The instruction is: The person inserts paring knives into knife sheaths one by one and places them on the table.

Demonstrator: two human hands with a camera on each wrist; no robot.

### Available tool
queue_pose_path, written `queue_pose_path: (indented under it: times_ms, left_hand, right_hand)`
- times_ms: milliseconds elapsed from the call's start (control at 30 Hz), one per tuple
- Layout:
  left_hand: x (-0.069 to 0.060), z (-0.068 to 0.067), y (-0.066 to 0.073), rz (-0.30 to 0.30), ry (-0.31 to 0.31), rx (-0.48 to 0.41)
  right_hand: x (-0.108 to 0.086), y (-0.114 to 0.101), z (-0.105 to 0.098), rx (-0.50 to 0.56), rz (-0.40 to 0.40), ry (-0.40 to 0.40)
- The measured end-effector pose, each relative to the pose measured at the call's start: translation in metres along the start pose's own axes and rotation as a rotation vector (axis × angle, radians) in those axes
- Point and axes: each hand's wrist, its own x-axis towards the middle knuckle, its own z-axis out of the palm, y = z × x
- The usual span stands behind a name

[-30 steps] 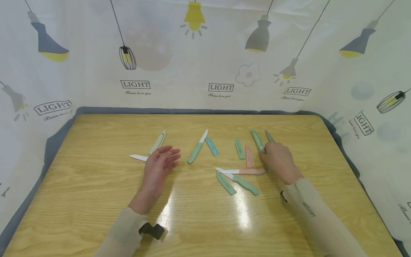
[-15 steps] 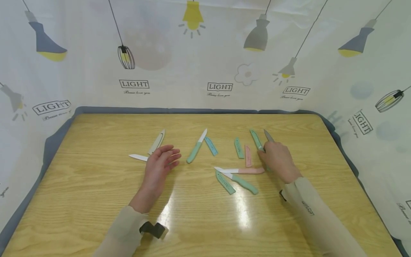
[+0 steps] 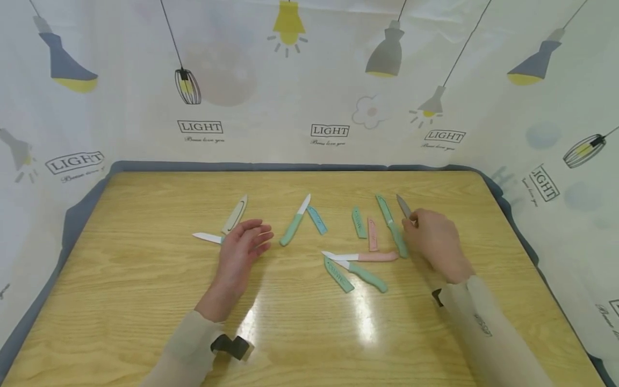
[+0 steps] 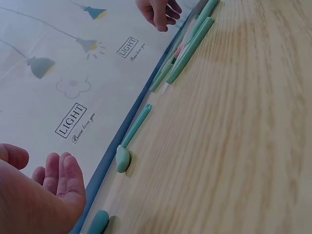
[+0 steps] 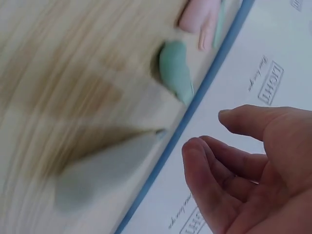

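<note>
Several small knives and sheaths lie on the wooden table. My left hand (image 3: pixel 237 258) is held with relaxed, parted fingers, partly covering a white-bladed knife (image 3: pixel 208 237) beside a cream sheath (image 3: pixel 235 214). In the left wrist view that hand (image 4: pixel 44 195) grips nothing. My right hand (image 3: pixel 437 242) is at a grey blade (image 3: pixel 403 205), hiding the rest of that knife in the head view. The right wrist view shows a gap between thumb and bent fingers of this hand (image 5: pixel 248 165), with a blurred pale green handle (image 5: pixel 102 168) beside it. Just left is a green-handled piece (image 3: pixel 397 239).
Centre: a green-handled knife (image 3: pixel 292 230) and a blue sheath (image 3: pixel 317 220). Right of centre: a green sheath (image 3: pixel 359 222), a pink sheath (image 3: pixel 372 234), a pink-handled knife (image 3: pixel 379 257) crossing a green-handled knife (image 3: pixel 368 277), and another green sheath (image 3: pixel 339 275). A printed curtain surrounds the table.
My right hand has moved a little to the right, off the green-handled piece, whose lower part now shows. My left hand has stayed nearly still.
</note>
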Motion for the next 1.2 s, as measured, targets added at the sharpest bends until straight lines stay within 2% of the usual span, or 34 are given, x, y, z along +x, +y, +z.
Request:
queue_pose_path:
  times_ms: [233, 400, 533, 767, 933, 1200]
  left_hand:
    - [0.001, -0.004, 0.002, -0.006, 0.001, -0.012]
    - [0.001, -0.008, 0.006, 0.001, 0.015, -0.029]
    - [0.000, -0.015, 0.012, 0.015, 0.028, -0.053]
    - [-0.003, -0.033, 0.025, 0.039, 0.062, -0.059]
    - [-0.005, -0.046, 0.033, 0.036, 0.092, -0.095]
    - [-0.007, -0.057, 0.040, 0.036, 0.099, -0.094]
  right_hand:
    - [-0.019, 0.014, -0.007, -0.028, 0.000, 0.060]
    - [-0.022, 0.019, -0.004, -0.021, 0.058, -0.034]
    - [-0.023, 0.024, -0.002, -0.050, 0.055, -0.087]
    - [-0.025, 0.031, 0.005, -0.080, 0.032, -0.124]
    - [-0.025, 0.032, 0.008, -0.079, 0.016, -0.109]
    - [-0.023, 0.033, 0.009, -0.053, 0.053, -0.140]
